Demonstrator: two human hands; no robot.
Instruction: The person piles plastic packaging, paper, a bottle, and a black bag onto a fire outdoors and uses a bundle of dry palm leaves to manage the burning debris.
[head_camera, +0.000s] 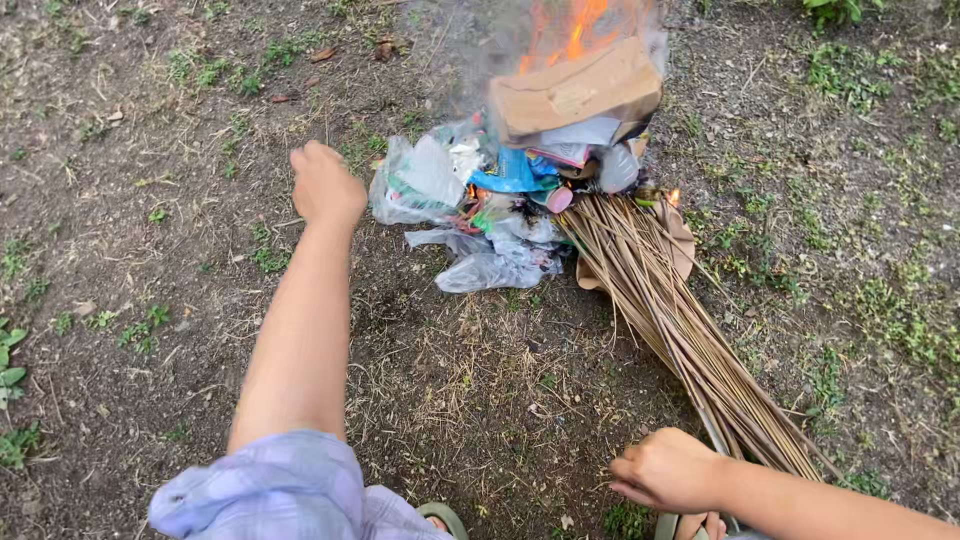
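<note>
My left hand is stretched out over the bare ground, fingers curled in, just left of a burning heap of rubbish. It holds nothing that I can see. My right hand sits low at the bottom right, closed around the handle end of a stick broom. The broom's bristle tips lie against the right side of the heap. On top of the heap rests a brown cardboard box, with orange flames and smoke rising behind it. Clear plastic bags spill from the heap's left side.
The ground is dark soil with dry grass and green weeds scattered about, thicker on the right. A sandalled foot shows at the bottom edge. A checked sleeve covers my left upper arm.
</note>
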